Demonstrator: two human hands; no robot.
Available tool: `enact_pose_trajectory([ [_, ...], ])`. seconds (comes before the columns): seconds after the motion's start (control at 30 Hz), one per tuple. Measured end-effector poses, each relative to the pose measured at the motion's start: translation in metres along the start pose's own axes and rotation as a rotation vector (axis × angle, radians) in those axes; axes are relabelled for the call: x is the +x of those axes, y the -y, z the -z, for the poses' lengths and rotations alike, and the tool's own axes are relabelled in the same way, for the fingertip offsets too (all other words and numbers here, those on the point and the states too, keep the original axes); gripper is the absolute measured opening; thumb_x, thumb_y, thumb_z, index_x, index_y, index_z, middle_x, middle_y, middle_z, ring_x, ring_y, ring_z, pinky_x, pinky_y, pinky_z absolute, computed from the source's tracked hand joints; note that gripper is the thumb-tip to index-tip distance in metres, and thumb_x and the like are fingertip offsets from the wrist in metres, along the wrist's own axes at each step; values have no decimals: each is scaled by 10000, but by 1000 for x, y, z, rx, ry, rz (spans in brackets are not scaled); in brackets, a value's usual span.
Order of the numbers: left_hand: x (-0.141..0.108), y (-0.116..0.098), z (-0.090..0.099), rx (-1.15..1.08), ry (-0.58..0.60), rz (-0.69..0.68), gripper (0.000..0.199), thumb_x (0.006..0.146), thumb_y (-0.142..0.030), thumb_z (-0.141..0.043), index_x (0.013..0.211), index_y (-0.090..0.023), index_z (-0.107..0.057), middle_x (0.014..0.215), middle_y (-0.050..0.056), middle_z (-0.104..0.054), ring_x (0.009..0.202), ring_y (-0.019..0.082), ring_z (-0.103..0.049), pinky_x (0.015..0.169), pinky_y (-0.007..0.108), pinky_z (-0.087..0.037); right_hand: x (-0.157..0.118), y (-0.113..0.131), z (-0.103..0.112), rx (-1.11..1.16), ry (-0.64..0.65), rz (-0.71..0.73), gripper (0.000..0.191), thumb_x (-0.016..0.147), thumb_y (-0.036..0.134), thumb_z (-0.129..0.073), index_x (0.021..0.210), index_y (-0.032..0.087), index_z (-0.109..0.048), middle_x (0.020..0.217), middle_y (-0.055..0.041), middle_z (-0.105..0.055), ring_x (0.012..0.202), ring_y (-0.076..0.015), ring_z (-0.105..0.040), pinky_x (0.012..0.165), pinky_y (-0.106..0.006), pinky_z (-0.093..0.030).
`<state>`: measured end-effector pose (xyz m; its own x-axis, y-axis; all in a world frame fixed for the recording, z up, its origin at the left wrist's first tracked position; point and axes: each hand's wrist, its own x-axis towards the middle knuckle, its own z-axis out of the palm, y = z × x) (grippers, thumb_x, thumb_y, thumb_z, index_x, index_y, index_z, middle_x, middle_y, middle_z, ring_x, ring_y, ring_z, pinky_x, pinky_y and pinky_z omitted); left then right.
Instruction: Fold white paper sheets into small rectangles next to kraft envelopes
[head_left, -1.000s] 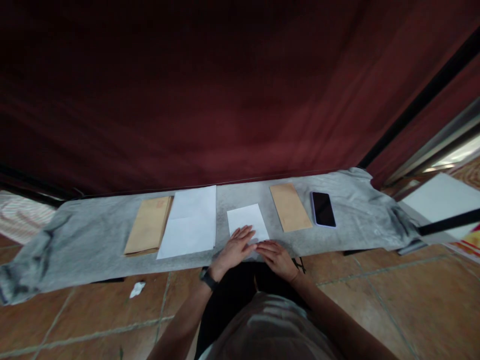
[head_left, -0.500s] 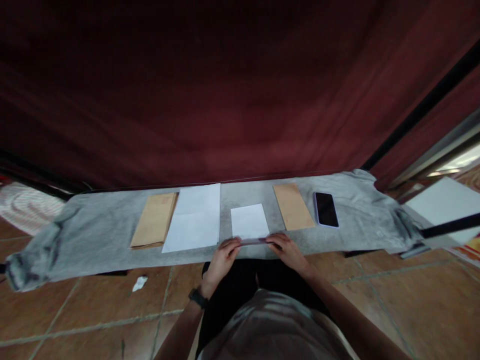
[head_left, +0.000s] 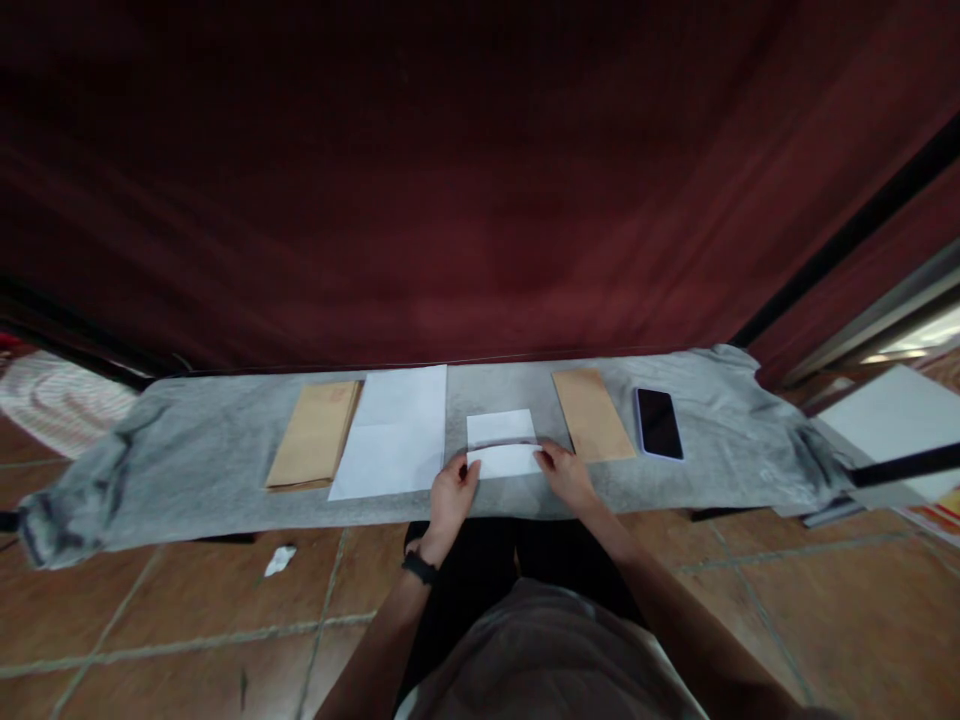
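A small white sheet of paper (head_left: pixel 501 427) lies in front of me with its near part bent up and over toward the far side, a dark shadow gap under the raised edge. My left hand (head_left: pixel 453 492) pinches the left end of this flap, fingers closed. At the opposite end my right hand (head_left: pixel 565 476) grips the flap between thumb and fingers. Just beyond my right hand lies a single brown envelope (head_left: pixel 594 415). Left of the sheet rests a larger stack of white paper (head_left: pixel 394 435).
A pile of brown envelopes (head_left: pixel 313 435) sits at the left on the grey cloth (head_left: pixel 202 450) covering the narrow table. To the right is a phone (head_left: pixel 659 423). A dark red curtain (head_left: pixel 480 200) hangs behind. Crumpled paper (head_left: pixel 280 560) lies on the tiled floor.
Both hands have moved a little away from my body, carrying the sheet's near edge up and over. The white face of the flap now shows where only a thin edge was visible.
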<state>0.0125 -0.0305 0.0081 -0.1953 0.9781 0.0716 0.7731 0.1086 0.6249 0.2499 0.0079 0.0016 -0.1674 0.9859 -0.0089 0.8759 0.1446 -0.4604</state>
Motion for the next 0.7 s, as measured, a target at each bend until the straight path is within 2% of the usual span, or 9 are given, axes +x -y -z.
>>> enact_pose_trajectory([
  [0.1, 10, -8, 1, 111, 24, 17, 222, 991, -334, -516, 1020, -188, -681, 975, 66, -743, 849, 181, -685, 762, 267, -487, 12, 8, 2, -89, 46, -92, 226, 1023, 328, -490, 1093, 247, -690, 1009, -41, -777, 927, -203, -740, 752, -250, -506],
  [0.3, 29, -26, 4, 344, 132, 132, 248, 1003, -350, -498, 1096, -205, -677, 1063, 79, -750, 942, 201, -705, 782, 274, -484, 28, 19, 3, -148, 71, -170, 230, 1017, 313, -483, 1111, 224, -674, 962, -62, -775, 915, -203, -741, 765, -260, -505],
  [0.7, 47, -35, -4, 437, 108, 192, 350, 1015, -365, -425, 1203, -195, -665, 1031, 135, -766, 967, 272, -728, 800, 345, -512, 49, 26, -1, -227, 60, -226, 285, 1038, 368, -450, 1188, 189, -614, 985, -122, -765, 914, -245, -750, 770, -318, -530],
])
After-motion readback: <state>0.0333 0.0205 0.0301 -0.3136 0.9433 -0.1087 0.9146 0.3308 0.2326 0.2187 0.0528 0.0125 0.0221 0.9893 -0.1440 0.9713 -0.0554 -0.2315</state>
